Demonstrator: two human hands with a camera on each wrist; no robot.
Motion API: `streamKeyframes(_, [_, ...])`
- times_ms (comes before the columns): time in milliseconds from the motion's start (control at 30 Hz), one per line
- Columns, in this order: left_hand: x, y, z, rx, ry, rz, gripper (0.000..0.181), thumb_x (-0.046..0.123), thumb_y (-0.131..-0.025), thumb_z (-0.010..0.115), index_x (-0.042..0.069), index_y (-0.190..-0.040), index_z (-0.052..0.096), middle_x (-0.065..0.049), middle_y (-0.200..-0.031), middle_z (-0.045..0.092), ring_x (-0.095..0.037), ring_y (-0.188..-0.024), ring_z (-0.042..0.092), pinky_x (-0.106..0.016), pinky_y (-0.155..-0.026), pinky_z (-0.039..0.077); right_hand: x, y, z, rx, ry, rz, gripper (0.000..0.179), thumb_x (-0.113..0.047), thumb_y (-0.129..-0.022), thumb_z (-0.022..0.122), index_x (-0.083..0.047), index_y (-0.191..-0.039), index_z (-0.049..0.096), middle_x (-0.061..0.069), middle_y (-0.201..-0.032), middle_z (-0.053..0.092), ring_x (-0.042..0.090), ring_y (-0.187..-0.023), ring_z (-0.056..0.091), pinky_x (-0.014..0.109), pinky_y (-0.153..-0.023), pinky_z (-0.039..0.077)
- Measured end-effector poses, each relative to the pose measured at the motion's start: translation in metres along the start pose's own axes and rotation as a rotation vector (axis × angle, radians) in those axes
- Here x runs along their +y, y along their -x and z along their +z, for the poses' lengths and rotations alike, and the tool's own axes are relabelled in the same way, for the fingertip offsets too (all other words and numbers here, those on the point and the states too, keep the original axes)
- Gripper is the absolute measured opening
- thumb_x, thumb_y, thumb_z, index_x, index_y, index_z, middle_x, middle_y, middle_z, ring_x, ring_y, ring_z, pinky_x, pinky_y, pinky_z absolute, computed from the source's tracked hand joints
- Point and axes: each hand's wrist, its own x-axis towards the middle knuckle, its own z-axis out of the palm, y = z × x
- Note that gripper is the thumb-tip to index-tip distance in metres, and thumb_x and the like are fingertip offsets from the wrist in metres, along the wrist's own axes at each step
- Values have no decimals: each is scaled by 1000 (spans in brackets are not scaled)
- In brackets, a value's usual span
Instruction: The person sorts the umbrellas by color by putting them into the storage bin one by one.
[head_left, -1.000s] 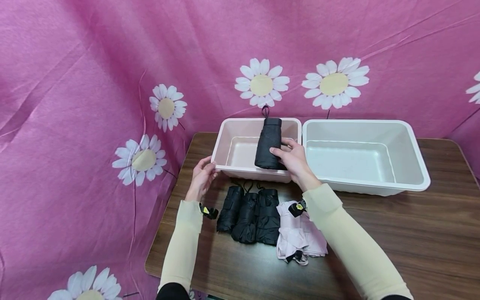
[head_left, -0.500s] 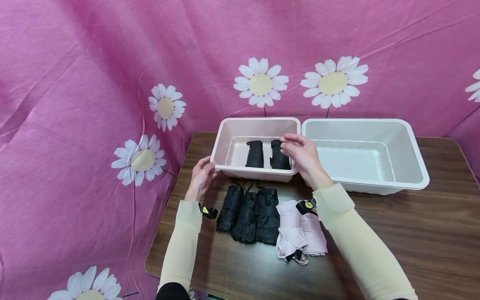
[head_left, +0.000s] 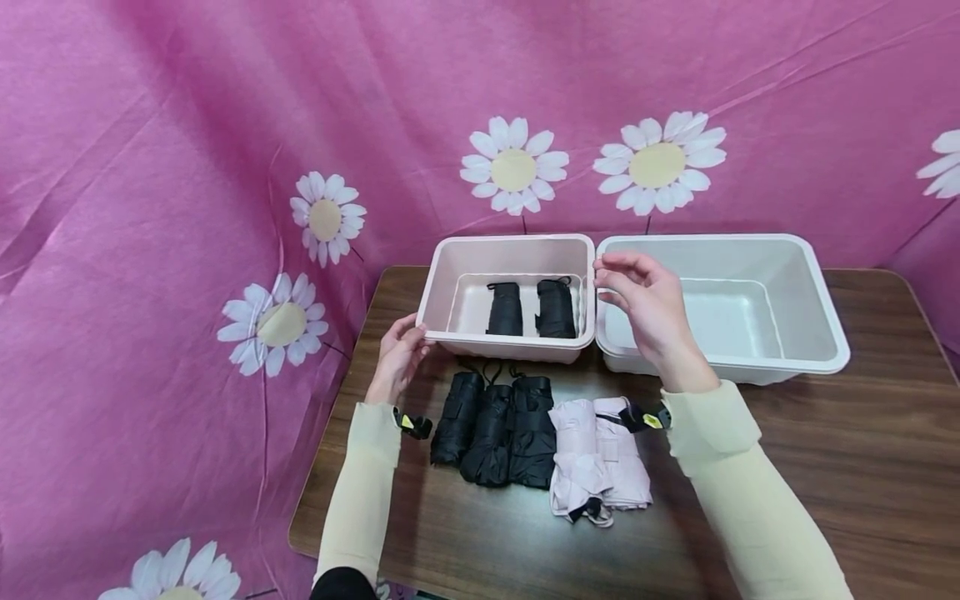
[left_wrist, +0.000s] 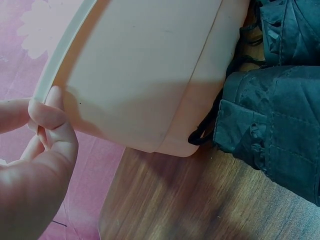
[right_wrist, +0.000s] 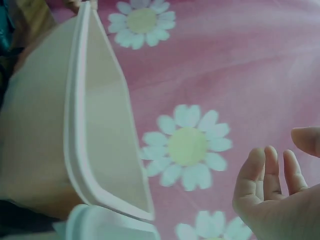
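My left hand [head_left: 399,357] pinches the front left corner of the pale pink plastic bin [head_left: 510,343]; the left wrist view shows the thumb and fingers on its rim [left_wrist: 64,50]. Inside that bin lie two folded black umbrellas [head_left: 506,310], side by side with a gap between them. My right hand [head_left: 651,310] is up over the left part of the white bin [head_left: 806,364], fingers loosely bent and holding nothing. Three black folded umbrellas [head_left: 492,433] lie in a row on the table before the pink bin. To their right are two pale pink folded umbrellas [head_left: 577,450].
Both bins stand against each other at the back of the brown wooden table [head_left: 847,450]. Close behind them hangs a pink cloth [head_left: 405,100] with white daisies, which also runs down the left side.
The right hand has let go of a black umbrella, which now lies in the right part of the pink bin. It has since moved right, over the white bin. The left hand stays put.
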Motion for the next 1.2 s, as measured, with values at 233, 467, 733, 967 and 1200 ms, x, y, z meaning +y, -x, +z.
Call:
streamKeyframes(233, [1, 1, 0, -7, 8, 3, 31, -5, -96, 50, 4, -125, 47, -4, -79, 62, -10, -60, 60, -15, -51, 45, -16, 22, -6, -22, 74, -126, 17, 2, -86, 66, -5, -102, 65, 0, -95, 70, 10, -83, 65, 19, -71, 56])
streamKeyframes(467, [0, 1, -1, -15, 12, 0, 29, -5, -95, 50, 5, -123, 47, -3, -79, 61, -10, -59, 60, -16, -51, 45, -18, 43, -17, -21, 136, -180, 18, 4, -87, 65, -1, -104, 64, 0, -95, 70, 9, -82, 67, 18, -70, 56])
streamKeyframes(733, [-1, 1, -1, -23, 11, -4, 30, -4, -95, 51, 6, -123, 48, -4, -82, 61, -10, -60, 60, -16, -52, 45, 2, 66, -42, -35, 431, -139, 21, -2, -90, 64, -7, -110, 63, -8, -95, 69, 1, -84, 64, 13, -73, 54])
streamKeyframes(967, [-1, 0, -1, -9, -2, 5, 29, -3, -96, 50, 6, -123, 47, -1, -82, 62, -9, -59, 60, -16, -52, 45, 44, 88, -64, -60, 728, -44, 33, -9, -88, 69, 1, -117, 58, -13, -93, 64, -2, -81, 61, 13, -70, 51])
streamKeyframes(1200, [-1, -1, 0, 4, -4, -2, 26, -3, -96, 50, 8, -119, 48, 1, -79, 61, -9, -59, 59, -15, -51, 45, 99, 111, -88, -22, 937, 129, 48, -16, -85, 72, 2, -125, 53, 20, -112, 61, 13, -90, 60, 22, -73, 50])
